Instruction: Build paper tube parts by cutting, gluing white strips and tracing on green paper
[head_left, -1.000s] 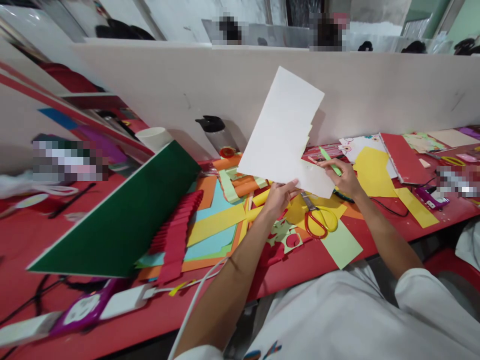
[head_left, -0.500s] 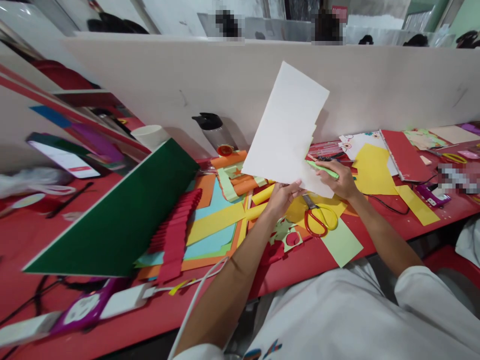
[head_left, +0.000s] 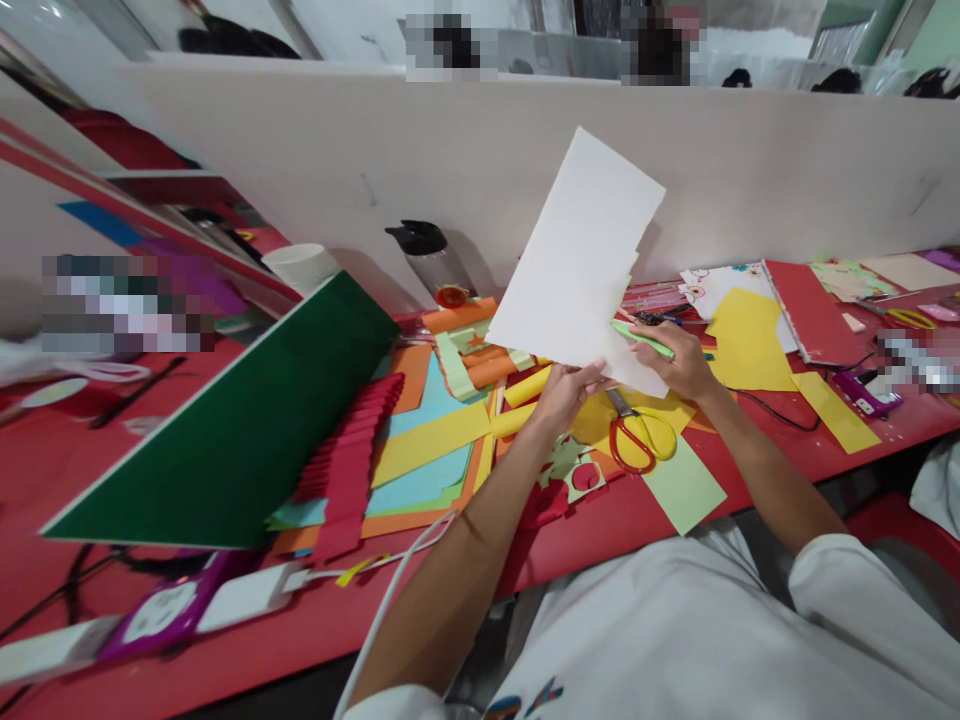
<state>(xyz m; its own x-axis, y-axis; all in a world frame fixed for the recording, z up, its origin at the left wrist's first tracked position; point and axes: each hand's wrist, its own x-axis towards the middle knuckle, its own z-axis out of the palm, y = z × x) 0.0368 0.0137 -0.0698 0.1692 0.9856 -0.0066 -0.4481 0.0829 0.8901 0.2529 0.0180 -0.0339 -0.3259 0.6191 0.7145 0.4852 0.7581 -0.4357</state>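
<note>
A stiff white sheet [head_left: 577,250] with a stepped right edge stands tilted above the red table. My left hand [head_left: 564,398] is closed on its lower edge, fingertips against the sheet. In my right hand [head_left: 675,358] is a slim light-green pen-like tool [head_left: 643,338], its tip at the lower right part of the sheet. Whether that tip is a blade or a nib cannot be made out. Below the hands lie scissors [head_left: 643,440] with red and yellow handles, a pale green paper [head_left: 684,485] and cut scraps [head_left: 574,470].
A dark green board [head_left: 240,420] leans at the left, beside pleated red paper [head_left: 349,460] and stacked coloured sheets. Behind are a bottle [head_left: 431,260] and a white partition [head_left: 300,160]. A white cable [head_left: 397,620] passes by my left forearm. Yellow paper [head_left: 750,340] lies at the right.
The white sheet's upper end has shifted slightly right and down. Both hands keep their grips, almost in the same place.
</note>
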